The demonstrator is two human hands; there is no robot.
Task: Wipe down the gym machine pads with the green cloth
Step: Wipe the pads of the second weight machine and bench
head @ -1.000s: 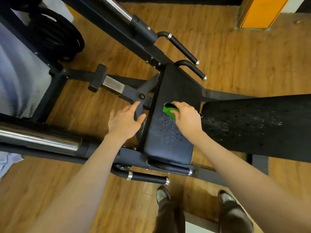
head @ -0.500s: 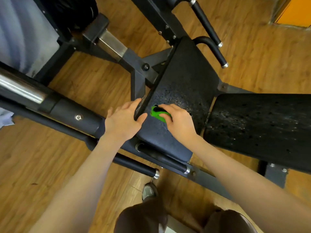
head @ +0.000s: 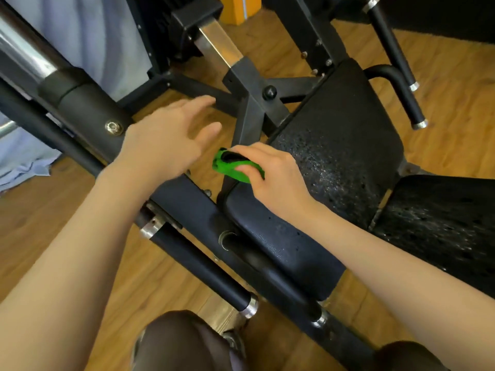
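- The right hand point(head: 270, 172) grasps the green cloth point(head: 232, 167); its fingers point(head: 247, 167) are curled around the bunched cloth and press it at the near-left edge of the seat pad point(head: 334, 145), just where the pad meets the metal frame point(head: 251, 113).
- The left hand point(head: 166, 140) holds nothing — the fingers are spread and relaxed, and the hand hovers over the wooden floor point(head: 53, 210) and the frame, a little left of the cloth. Whether it touches the frame I cannot tell.
- The seat pad shows many small droplets or specks in its middle and right part, so I judge this area is not yet wiped dry. The near end of the pad looks darker and smoother, only a few spots are on it.
- The second pad point(head: 442, 223) at the right also carries wet specks and, as it seems, is still untouched.
- My judgement: the task is in an early or middle stage — the cloth works on the edge of one pad, and most of both surfaces is still left to wipe.
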